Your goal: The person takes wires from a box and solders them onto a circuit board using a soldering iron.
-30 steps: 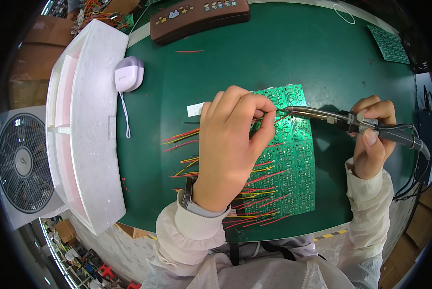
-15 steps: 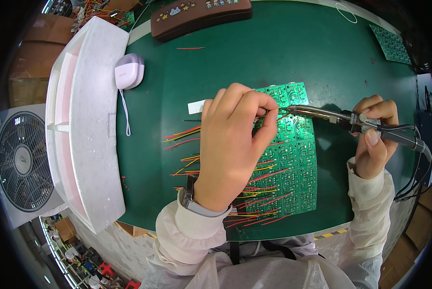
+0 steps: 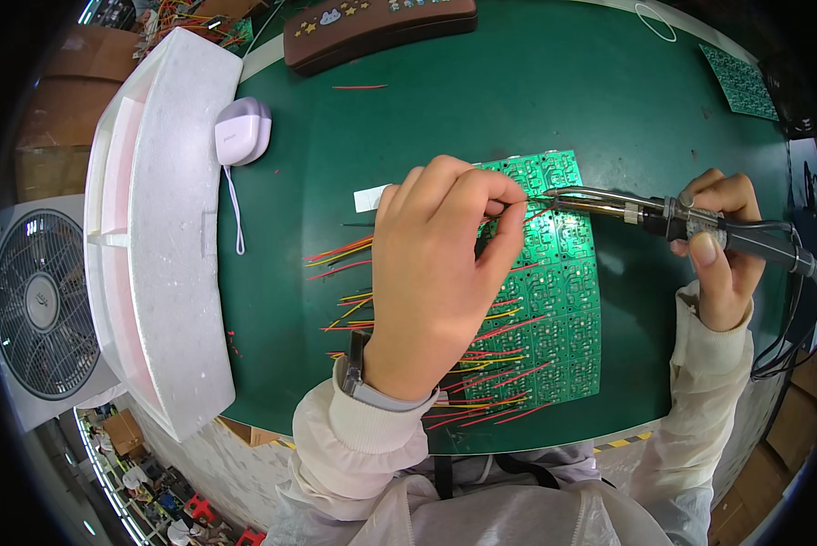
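Note:
A green panel of small circuit boards (image 3: 568, 318) lies on the green table in front of me, with several red and yellow wires (image 3: 486, 362) across its lower left part. My left hand (image 3: 440, 264) rests over the panel's left side. Its thumb and forefinger pinch a thin dark wire (image 3: 537, 199) near the upper boards. In my right hand (image 3: 729, 250) is a soldering iron (image 3: 608, 208), with a slim metal feed tube (image 3: 590, 193) along it. The iron's tip points left, close to the wire's end; whether they touch I cannot tell.
A white foam box (image 3: 176, 218) stands along the left edge, beside a lilac earbud case (image 3: 243, 132). At the back lies a brown case (image 3: 381, 36), with a loose red wire (image 3: 360, 87) before it. Another circuit board panel (image 3: 739, 82) is far right. A fan (image 3: 44, 296) stands left.
My right hand has shifted slightly right with the soldering iron, and the feed tube now shows apart from the iron above it. My left hand keeps its pinch, almost unmoved.

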Tool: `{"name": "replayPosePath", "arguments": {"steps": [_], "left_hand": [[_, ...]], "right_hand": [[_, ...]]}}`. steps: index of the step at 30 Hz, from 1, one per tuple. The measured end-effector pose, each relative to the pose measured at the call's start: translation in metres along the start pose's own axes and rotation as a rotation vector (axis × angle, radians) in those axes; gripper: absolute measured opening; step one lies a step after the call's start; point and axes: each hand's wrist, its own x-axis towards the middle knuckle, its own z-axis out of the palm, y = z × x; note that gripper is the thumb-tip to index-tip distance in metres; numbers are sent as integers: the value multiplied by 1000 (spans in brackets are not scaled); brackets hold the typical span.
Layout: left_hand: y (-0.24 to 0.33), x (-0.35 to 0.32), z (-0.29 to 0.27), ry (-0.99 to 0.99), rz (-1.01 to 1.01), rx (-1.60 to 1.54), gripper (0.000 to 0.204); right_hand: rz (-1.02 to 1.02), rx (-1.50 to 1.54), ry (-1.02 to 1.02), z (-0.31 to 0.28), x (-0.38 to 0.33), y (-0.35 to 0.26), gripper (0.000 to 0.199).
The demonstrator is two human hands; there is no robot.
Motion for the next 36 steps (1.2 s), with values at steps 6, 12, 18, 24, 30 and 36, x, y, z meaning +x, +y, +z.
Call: {"name": "replayPosePath", "arguments": {"steps": [6,12,18,24,30,36], "left_hand": [[1,-1,0,-9,-2,25,15],[0,-2,2,4,16,41,15],[-3,-2,3,19,29,21,16],[-4,-2,4,9,48,16,17],[-5,-2,3,20,52,44,17],[-4,-2,3,44,132,128,18]], "right_hand": [[-35,-94,-57,-4,-3,-3,29],[-18,-137,-96,-7,-2,-6,29],[28,-131,-104,-6,0,-10,31],[68,-151,-140,-8,4,-15,31],[46,-167,-152,-6,5,-14,30],[-44,-195,-135,-3,2,-17,30]]}}
